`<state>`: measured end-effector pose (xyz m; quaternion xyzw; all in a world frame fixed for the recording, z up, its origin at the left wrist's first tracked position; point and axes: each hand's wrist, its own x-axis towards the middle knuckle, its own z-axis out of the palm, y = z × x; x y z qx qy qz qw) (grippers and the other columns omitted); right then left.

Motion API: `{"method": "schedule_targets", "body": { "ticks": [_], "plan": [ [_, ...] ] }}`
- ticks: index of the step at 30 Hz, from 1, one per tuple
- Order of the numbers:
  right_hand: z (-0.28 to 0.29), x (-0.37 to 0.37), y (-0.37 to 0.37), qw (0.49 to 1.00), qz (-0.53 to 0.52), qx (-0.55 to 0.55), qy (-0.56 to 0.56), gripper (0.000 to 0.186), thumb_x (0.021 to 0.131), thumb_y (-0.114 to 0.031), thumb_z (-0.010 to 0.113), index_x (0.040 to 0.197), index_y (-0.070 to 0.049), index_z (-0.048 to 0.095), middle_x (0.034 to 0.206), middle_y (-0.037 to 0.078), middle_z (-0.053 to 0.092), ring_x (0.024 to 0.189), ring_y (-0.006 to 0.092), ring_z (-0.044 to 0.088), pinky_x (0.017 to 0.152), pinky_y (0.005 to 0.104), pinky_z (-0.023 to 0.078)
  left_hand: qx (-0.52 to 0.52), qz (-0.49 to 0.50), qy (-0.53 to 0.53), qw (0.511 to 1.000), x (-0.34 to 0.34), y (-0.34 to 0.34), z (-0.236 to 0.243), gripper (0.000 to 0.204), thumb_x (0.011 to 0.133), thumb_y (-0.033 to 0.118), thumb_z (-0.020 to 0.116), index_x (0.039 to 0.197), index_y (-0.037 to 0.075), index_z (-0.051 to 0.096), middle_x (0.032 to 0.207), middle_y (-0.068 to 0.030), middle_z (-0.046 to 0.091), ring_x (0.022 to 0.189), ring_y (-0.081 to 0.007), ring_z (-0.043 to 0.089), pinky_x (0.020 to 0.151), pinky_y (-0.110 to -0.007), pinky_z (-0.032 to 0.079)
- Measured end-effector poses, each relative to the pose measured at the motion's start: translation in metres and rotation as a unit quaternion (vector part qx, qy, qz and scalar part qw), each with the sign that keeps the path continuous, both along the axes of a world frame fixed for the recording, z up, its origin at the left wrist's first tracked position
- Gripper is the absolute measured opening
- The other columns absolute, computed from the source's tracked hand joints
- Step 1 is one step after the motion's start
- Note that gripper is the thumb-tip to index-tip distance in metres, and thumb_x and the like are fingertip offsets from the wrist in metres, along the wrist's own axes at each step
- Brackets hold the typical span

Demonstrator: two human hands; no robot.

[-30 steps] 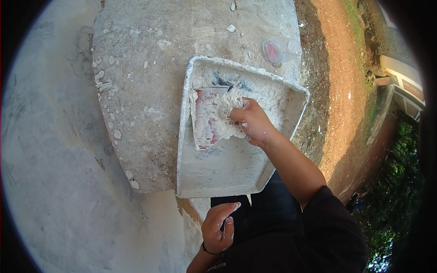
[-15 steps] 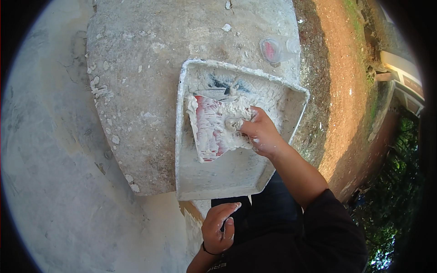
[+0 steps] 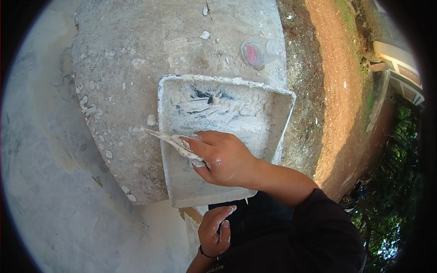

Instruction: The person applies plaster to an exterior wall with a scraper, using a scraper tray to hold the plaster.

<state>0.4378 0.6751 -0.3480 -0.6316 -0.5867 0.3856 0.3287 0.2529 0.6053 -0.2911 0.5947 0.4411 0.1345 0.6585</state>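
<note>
My right hand (image 3: 221,159) grips a putty-coated scraper (image 3: 167,140), seen nearly edge-on and angled out over the left side of the white tray (image 3: 169,107). The fingers are smeared with white paste, and their tips are partly hidden by the tool. Thick white putty (image 3: 252,107) is spread across the tray's far half, with dark streaks showing through. Near the tray's close edge, my left hand (image 3: 215,234) is loosely curled, fingers together and spotted with paste, with nothing visible in it.
The tray rests on a rough, spattered concrete slab (image 3: 114,77). A clear plastic container (image 3: 259,53) with pink on it stands beyond. A pale concrete surface (image 3: 50,136) lies left; dirt ground (image 3: 337,91), greenery (image 3: 387,195) and a pale structure (image 3: 396,68) lie right.
My right hand has swung down and left, turning the scraper from face-up to nearly edge-on and uncovering the streaked tray bottom. My left hand has hardly moved.
</note>
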Motion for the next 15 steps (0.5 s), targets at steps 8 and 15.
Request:
{"method": "schedule_targets", "body": {
  "ticks": [8, 15],
  "plan": [
    [0.003, 0.019, -0.012, 0.998, -0.034, -0.045, 0.039, 0.051, 0.066, -0.01, 0.067, 0.114, -0.001, 0.054, 0.085, 0.016, 0.058, 0.079, 0.034, 0.059, 0.068, 0.0406, 0.049, 0.003, -0.006, 0.0, 1.0, 0.012, 0.005, 0.001, 0.028, 0.08, -0.002, 0.044, 0.105, -0.005, 0.058, 0.097, -0.021, 0.065, 0.091, -0.0302, 0.061, 0.086, -0.038, 0.046],
    [0.004, 0.049, -0.035, 0.96, -0.16, -0.191, 0.127, 0.034, 0.07, -0.006, 0.062, 0.103, 0.003, 0.06, 0.087, 0.024, 0.063, 0.08, 0.0387, 0.063, 0.071, 0.0384, 0.051, 0.0, -0.009, -0.002, 1.0, 0.019, 0.007, 0.0, 0.027, 0.079, -0.006, 0.049, 0.104, -0.004, 0.059, 0.1, -0.017, 0.066, 0.092, -0.0284, 0.062, 0.084, -0.034, 0.048]
  ]
}}
